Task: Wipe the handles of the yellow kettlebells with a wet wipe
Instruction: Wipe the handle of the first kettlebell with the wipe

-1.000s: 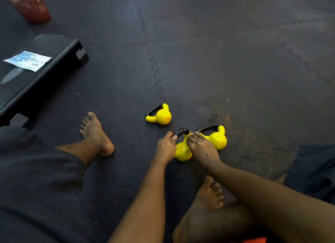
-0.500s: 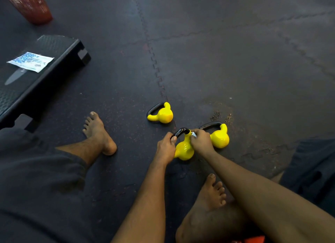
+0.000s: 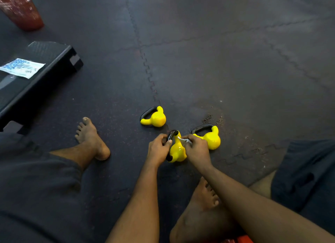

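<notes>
I am seeing the left hand (image 3: pixel 158 148) closing its grip around the black handle (image 3: pixel 171 135) of the nearest kettlebell (image 3: pixel 177 150), steadying it on the floor mat (image 3: pixel 235 70), while the right hand (image 3: pixel 196 150) is pinching a small white wet wipe (image 3: pixel 184 140) in a narrow grip and pressing it against the yellow neck where the handle joins the body. I am judging that the step in hand is the wiping of this first handle, with the wipe working at one end of the loop. The next move is calling for the wipe to be drawn along the black arc, so the left hand is going to have to shift off the part it is covering. Two more kettlebells are waiting: one just beside the right hand, the right kettlebell (image 3: pixel 210 138), lying with its handle turned away, and the far kettlebell (image 3: pixel 155 117) a little beyond the hands, apart from the others. Further left, a wipe packet (image 3: pixel 21 67) is lying on a black step platform (image 3: pixel 47 65), well apart, and bare feet are resting on the mat to either side.
</notes>
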`<state>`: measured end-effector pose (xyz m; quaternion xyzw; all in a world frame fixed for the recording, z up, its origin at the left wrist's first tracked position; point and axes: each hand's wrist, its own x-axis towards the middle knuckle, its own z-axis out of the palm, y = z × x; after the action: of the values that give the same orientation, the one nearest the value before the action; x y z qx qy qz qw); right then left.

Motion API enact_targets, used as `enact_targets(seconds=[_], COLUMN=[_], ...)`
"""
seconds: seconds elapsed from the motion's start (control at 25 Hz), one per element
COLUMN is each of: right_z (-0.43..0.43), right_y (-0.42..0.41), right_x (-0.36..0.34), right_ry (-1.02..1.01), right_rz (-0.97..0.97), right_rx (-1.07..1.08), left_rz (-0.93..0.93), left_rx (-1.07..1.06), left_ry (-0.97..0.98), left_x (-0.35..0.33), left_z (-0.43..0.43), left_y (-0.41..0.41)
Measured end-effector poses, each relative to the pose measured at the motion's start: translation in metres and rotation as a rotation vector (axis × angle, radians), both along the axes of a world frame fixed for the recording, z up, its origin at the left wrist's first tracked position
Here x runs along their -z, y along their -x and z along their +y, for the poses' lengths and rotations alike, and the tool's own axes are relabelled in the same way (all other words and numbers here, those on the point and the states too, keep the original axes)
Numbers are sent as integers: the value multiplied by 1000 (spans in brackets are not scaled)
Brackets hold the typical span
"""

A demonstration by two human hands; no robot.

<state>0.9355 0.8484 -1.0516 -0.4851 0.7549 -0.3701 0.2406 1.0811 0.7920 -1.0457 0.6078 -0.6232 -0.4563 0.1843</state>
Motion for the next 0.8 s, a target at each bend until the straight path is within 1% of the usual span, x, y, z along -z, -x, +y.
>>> enact_targets(seconds=[0.12, 0.16, 0.24, 0.32, 0.4, 0.52, 0.64, 0.8], right_z=[12, 16, 22, 28, 32, 30, 26, 19], right_y=[3, 3, 1, -3, -7, -13, -12, -5], right_x=[3, 5, 11, 16, 21, 22, 22, 19], right_ry=[-21, -47, -128, -189, -171, -99, -101, -63], right_rz=[-10, -24, -43, -24, 53, 91, 56, 6], right_rx=[40, 26, -69, -164, -234, -259, -265, -180], left_rz=[62, 68, 70, 97, 121, 65, -83, -245], left_rx=[51, 47, 21, 8, 20, 139, 318, 394], left_ry=[37, 52, 64, -16, -94, -131, -103, -52], left_x=[-9, -9, -8, -6, -7, -2, 4, 12], left_z=[5, 5, 2, -3, -8, -19, -31, -39], left_y=[19, 24, 29, 27, 22, 12, 2, -8])
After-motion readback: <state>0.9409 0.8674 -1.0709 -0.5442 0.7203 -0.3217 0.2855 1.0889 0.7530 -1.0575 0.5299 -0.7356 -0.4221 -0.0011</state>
